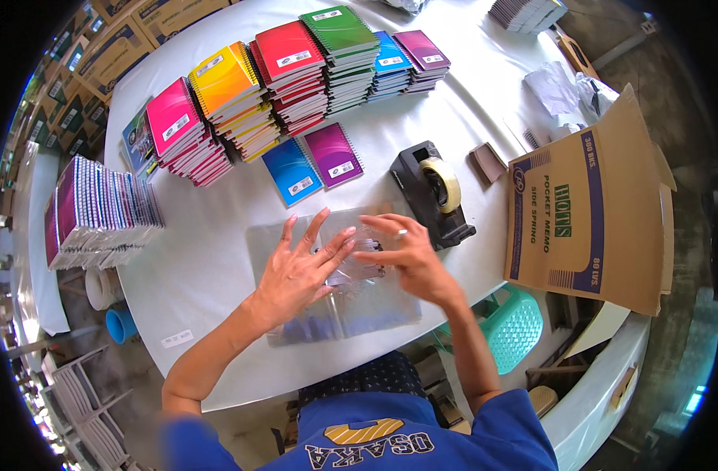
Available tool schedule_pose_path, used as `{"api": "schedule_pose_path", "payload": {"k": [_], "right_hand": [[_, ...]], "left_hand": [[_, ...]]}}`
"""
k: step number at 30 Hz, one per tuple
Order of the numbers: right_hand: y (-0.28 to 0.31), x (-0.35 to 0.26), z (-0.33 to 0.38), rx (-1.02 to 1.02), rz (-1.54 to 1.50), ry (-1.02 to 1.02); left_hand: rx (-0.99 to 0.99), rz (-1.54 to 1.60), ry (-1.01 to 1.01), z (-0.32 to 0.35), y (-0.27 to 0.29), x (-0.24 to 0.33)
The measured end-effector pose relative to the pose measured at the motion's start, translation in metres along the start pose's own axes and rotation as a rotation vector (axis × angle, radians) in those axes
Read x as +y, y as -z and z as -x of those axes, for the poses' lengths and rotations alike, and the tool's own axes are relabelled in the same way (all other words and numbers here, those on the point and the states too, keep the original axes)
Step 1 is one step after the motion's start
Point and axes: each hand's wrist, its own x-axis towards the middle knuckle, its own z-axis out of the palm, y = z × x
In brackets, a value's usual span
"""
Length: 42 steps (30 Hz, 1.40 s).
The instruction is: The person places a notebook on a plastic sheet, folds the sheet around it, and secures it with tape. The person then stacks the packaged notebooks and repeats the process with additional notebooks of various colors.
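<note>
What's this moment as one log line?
left hand: at clear plastic | right hand: at clear plastic | tape: in dispenser | notebooks: mostly stacked

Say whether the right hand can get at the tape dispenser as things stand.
Probably yes: the right hand is close beside the tape dispenser, and nothing seems to stand between them. It does look busy at the clear plastic just now.

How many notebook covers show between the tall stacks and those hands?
2: a blue notebook and, to its right, a purple notebook. Any underneath would be hidden.
</note>
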Motion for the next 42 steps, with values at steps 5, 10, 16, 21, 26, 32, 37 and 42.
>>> {"api": "schedule_pose_path", "payload": {"k": [5,10,16,21,26,32,37,42], "right_hand": [[0.049,0.087,0.071,0.434,-0.012,-0.867],[0.054,0.133,0.092,0.106,-0.723,-1.058],[0.029,0.129,0.108,0.34,-1.24,-0.793],[-0.005,0.114,0.142,0.614,-1.42,-0.675],[0.005,0.09,0.135,0.54,0.305,-0.905],[-0.007,-0.074,0.022,0.393,-1.218,-1.012],[-0.059,-0.091,0.027,0.499,-1.156,-1.167],[-0.075,-0.085,0.034,0.635,-1.15,-1.148]], "left_hand": [[0.118,-0.085,-0.02,0.001,-0.008,0.011],[0.134,-0.054,0.017,0.002,-0.012,0.016],[0.132,-0.042,0.038,0.004,-0.012,0.016],[0.12,-0.026,0.044,0.007,-0.012,0.016],[0.138,-0.056,0.021,0.004,-0.016,0.019],[0.183,-0.047,0.029,0.009,-0.019,0.016],[0.201,-0.037,0.024,0.007,-0.019,0.018],[0.151,0.172,0.008,-0.003,-0.005,0.011]]}}
